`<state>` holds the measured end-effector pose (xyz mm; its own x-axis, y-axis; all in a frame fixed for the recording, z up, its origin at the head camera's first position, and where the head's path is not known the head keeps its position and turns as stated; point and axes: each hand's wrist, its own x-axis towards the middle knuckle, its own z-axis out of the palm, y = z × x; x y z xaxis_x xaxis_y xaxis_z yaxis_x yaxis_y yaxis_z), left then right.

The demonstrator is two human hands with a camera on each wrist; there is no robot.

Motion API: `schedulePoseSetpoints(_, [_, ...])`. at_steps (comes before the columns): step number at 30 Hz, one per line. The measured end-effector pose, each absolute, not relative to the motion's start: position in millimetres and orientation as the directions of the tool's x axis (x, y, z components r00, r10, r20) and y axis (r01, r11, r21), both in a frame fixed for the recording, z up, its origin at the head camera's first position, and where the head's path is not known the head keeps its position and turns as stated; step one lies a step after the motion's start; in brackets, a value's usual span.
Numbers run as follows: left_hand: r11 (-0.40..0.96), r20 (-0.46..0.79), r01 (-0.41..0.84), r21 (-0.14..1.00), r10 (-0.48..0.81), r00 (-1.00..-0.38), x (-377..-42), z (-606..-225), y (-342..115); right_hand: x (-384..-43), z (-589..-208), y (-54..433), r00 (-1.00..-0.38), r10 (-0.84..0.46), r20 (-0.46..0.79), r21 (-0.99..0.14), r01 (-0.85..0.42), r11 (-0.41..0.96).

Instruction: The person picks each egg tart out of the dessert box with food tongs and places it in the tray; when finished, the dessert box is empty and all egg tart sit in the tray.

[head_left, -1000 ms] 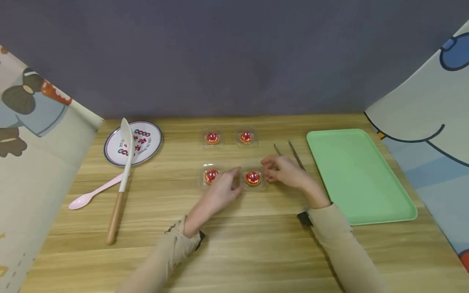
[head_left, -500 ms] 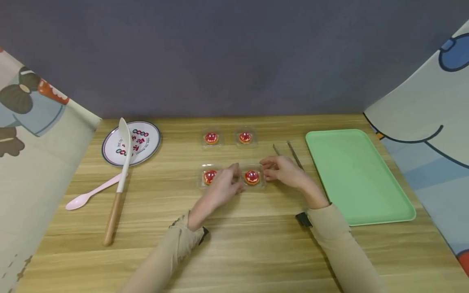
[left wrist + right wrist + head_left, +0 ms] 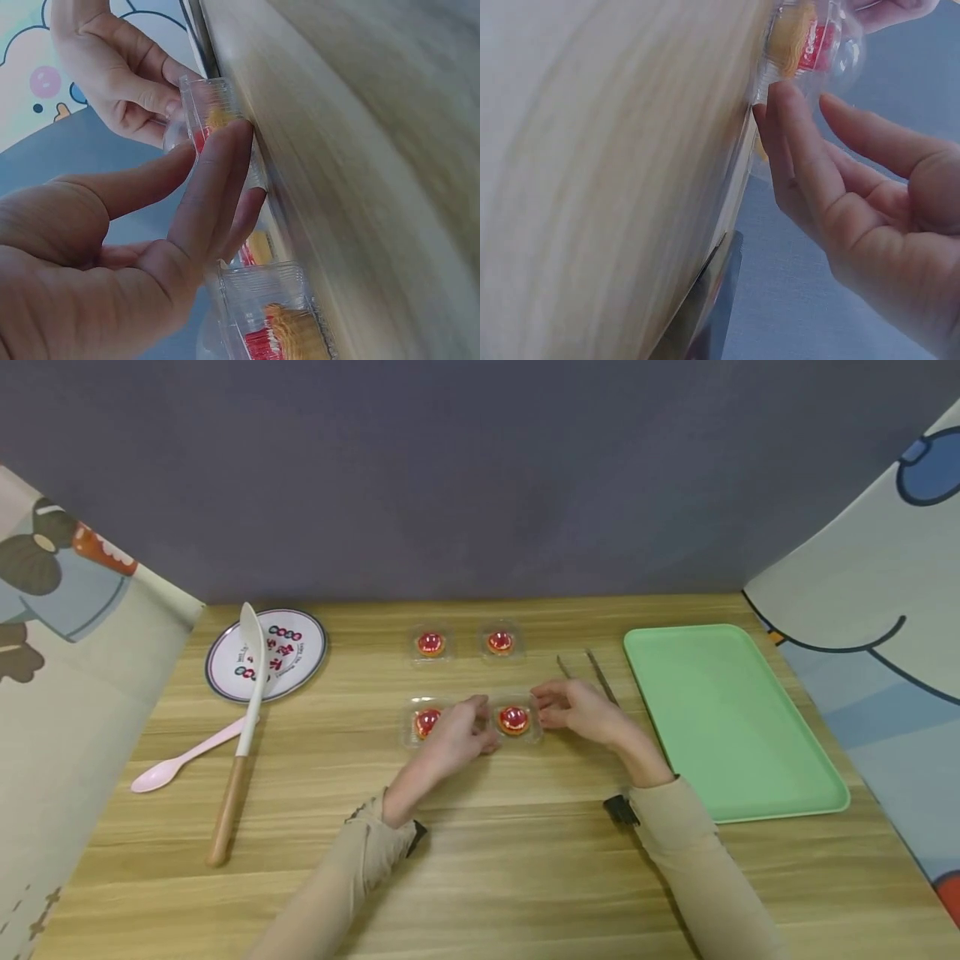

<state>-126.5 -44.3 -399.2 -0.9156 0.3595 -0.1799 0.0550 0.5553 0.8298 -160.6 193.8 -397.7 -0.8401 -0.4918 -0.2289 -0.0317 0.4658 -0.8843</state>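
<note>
In the head view, my left hand (image 3: pixel 455 739) touches the left side of the front right clear plastic box, which holds a small red-topped tart (image 3: pixel 513 720). On that box's right side are the fingertips of my right hand (image 3: pixel 581 714). Gently bent fingers and a thumb lie apart on my left hand (image 3: pixel 142 225) in the left wrist view, with the box beyond them. A gap also shows between thumb and fingers of my right hand (image 3: pixel 855 180). Beside my left hand sits another boxed tart (image 3: pixel 427 722), partly covered by it.
Two more boxed tarts (image 3: pixel 431 644) stand farther back. Metal tongs (image 3: pixel 602 677) lie partly behind my right hand, left of a green tray (image 3: pixel 750 727). At left are a patterned plate (image 3: pixel 303 656), a long wooden-handled white spoon (image 3: pixel 228 810) across it, and a pink spoon (image 3: pixel 161 774).
The front right box has shifted very slightly away from me between my hands. My left fingers have moved a little closer against it; the right hand has hardly moved.
</note>
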Motion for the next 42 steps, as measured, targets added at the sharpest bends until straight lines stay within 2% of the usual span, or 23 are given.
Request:
schedulePoseSetpoints(8, [0.55, -0.217, 0.019, 0.835, 0.361, -0.907, -128.7, -399.4, -46.4, -159.5, -396.0, 194.1, -0.839, -0.509, -0.191, -0.852, -0.116, 0.51])
schedulePoseSetpoints(17, [0.56, -0.218, 0.014, 0.829, 0.346, -0.913, -129.1, -399.6, -48.0, -159.9, -395.3, 192.0, -0.828, -0.513, -0.228, -0.83, -0.11, 0.547])
schedulePoseSetpoints(29, [0.587, -0.198, 0.04, 0.809, 0.335, -0.921, -131.8, -399.4, -49.2, -160.3, -397.8, 190.2, -0.841, -0.494, -0.223, -0.844, -0.087, 0.529])
schedulePoseSetpoints(42, [0.596, -0.206, 0.02, 0.803, 0.31, -0.928, -130.6, -394.0, -52.7, -154.9, -395.6, 188.6, -0.85, -0.506, -0.143, -0.786, -0.213, 0.58])
